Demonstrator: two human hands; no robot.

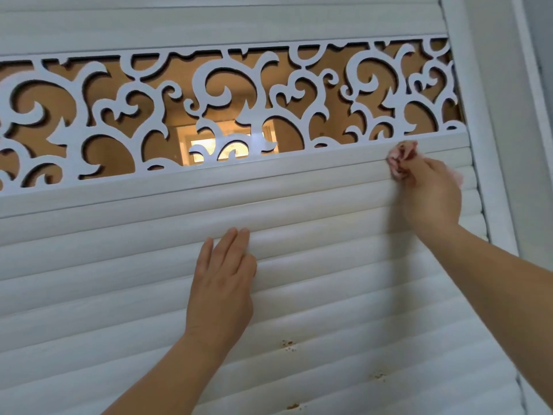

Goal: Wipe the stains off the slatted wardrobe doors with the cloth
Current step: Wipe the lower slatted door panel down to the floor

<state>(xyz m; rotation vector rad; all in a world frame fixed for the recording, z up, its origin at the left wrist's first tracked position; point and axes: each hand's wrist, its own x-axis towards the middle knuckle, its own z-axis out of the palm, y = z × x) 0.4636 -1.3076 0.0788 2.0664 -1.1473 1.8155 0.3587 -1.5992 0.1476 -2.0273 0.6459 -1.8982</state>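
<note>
A white slatted wardrobe door [119,265] fills the view. My right hand [428,196] grips a bunched pink cloth [401,158] and holds it against the top slats near the door's right edge. My left hand [221,283] lies flat on the slats in the middle, fingers straight and pointing up. Small brown stains sit on the lower slats: one spot [287,344] just right of my left wrist, another [377,375] further right, a third [293,406] near the bottom edge.
Above the slats runs a white fretwork band [209,85] of scroll cut-outs over a tan backing, which reflects a lit window. The door's white frame [478,145] stands at the right, with a grey wall beyond it.
</note>
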